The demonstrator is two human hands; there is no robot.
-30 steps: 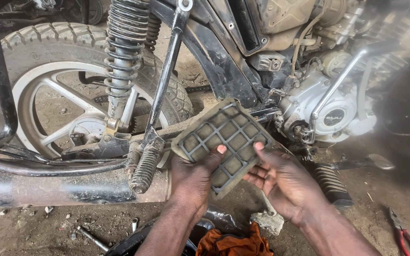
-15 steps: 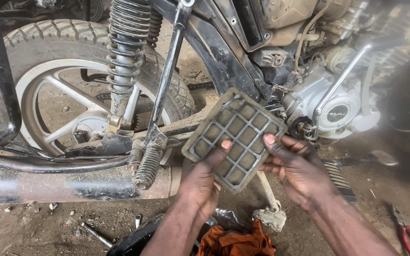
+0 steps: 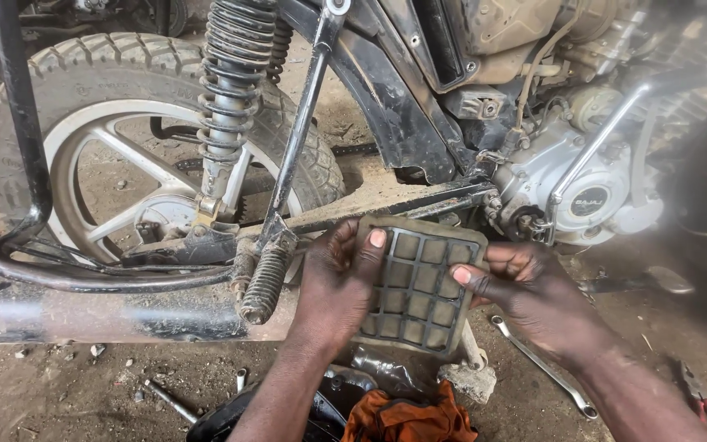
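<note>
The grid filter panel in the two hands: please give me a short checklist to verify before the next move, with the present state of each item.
1. Both hands hold the grid filter panel: ok. The left hand grips its left edge, the right hand its right edge.
2. Panel free of the motorcycle frame: ok, it is held in front of it.
3. Grid ribs unbroken: cannot tell, fingers cover part of it.
4. Filter cells clean: not ok, they look dusty and tan.
5. Wrench within reach: ok, it lies on the ground under the right hand.
6. Orange rag near: ok, just below the panel.
</note>
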